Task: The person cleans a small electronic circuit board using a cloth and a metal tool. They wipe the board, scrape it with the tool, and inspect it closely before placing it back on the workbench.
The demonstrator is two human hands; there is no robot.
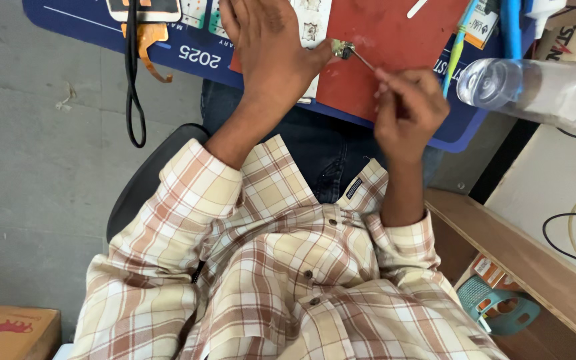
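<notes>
- Left hand (271, 50) flat, palm down on the red mat (395, 47); thumb tip pins a small metal part (343, 48) at the mat's left edge, fingers spread loose, not curled.
- Right hand (409, 110) pinched closed around a thin metal tool (366, 61); tool tip touches the small part.
- Red mat lies on a blue board (201, 53) over the lap.
- Clear plastic bottle (535, 90) lies on its side, right of the right hand, not touching.
- Black cable (132, 80) hangs off board's left.

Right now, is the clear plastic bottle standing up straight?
No, the clear plastic bottle lies on its side at the right edge of the blue mat, beside the right hand.
</notes>
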